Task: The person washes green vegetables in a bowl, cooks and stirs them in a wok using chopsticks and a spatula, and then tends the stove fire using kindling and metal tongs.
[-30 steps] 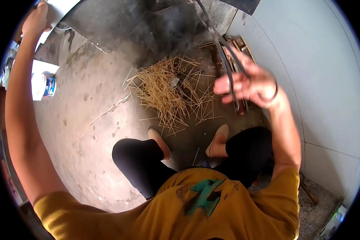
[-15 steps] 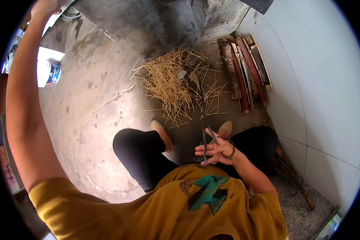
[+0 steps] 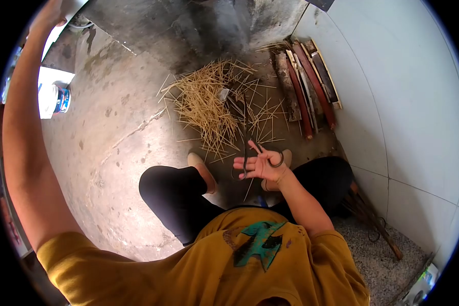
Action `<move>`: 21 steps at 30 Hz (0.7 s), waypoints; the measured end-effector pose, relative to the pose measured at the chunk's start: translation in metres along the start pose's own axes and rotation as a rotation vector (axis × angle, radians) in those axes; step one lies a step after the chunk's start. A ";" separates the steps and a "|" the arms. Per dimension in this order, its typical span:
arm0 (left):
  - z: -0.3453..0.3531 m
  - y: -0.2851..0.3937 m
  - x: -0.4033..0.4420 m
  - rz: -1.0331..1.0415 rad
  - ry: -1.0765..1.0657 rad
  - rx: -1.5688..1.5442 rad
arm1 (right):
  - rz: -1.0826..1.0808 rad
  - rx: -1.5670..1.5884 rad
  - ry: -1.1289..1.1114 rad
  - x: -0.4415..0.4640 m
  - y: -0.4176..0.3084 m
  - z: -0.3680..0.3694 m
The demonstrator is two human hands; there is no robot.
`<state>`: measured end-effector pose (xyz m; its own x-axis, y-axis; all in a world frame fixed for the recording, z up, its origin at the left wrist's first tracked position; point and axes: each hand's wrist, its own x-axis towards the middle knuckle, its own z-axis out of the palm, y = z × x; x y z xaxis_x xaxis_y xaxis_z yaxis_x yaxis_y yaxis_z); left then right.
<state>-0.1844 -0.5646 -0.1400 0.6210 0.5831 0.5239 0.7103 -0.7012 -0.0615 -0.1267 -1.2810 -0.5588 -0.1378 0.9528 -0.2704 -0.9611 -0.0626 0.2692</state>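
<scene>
Metal tongs [image 3: 246,122] with looped handles hang from my right hand [image 3: 264,166], whose palm faces up with thumb and fingers through the loops. Their dark tips reach down toward a pile of thin straw-coloured sticks [image 3: 201,102] on the floor. A small pale scrap [image 3: 223,94] lies on that pile. My left hand [image 3: 48,16] is raised at the top left edge, beside a white surface [image 3: 72,7]; its fingers are partly cut off, and what they grip, if anything, is hidden.
Split wood and reddish rods [image 3: 311,86] lie by the tiled wall [image 3: 377,66] on the right. A white and blue bucket [image 3: 61,100] stands at the left. Brown sticks [image 3: 380,224] rest at the lower right. My knees flank the floor before the pile.
The tongs and my right hand swung down from the upper right toward my lap, then moved slightly forward toward the pile. My left arm stays raised, with a small shift.
</scene>
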 end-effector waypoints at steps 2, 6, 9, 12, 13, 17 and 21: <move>-0.003 -0.002 -0.001 -0.008 0.024 0.080 | -0.055 -0.051 -0.026 0.001 -0.008 0.001; -0.021 0.010 -0.007 0.257 -0.105 0.720 | -0.188 -0.248 0.199 -0.001 -0.020 0.009; -0.005 -0.008 -0.003 0.293 0.008 0.684 | -0.234 -0.422 0.286 -0.001 -0.026 0.005; -0.015 0.012 -0.010 0.223 -0.032 0.668 | -0.257 -0.403 0.282 0.004 -0.023 0.006; -0.017 0.017 -0.013 0.185 -0.005 0.625 | -0.244 -0.359 0.200 0.006 -0.025 0.001; -0.018 0.017 -0.014 0.202 0.045 0.623 | -0.177 -0.295 0.295 0.013 -0.018 0.034; -0.020 0.007 -0.010 0.235 -0.067 0.684 | -0.096 -0.293 0.339 0.003 -0.006 0.049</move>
<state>-0.1921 -0.5833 -0.1286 0.7862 0.4879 0.3793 0.5902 -0.4107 -0.6950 -0.1099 -1.2631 -0.5161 -0.0688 0.8105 -0.5816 -0.9937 -0.1071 -0.0317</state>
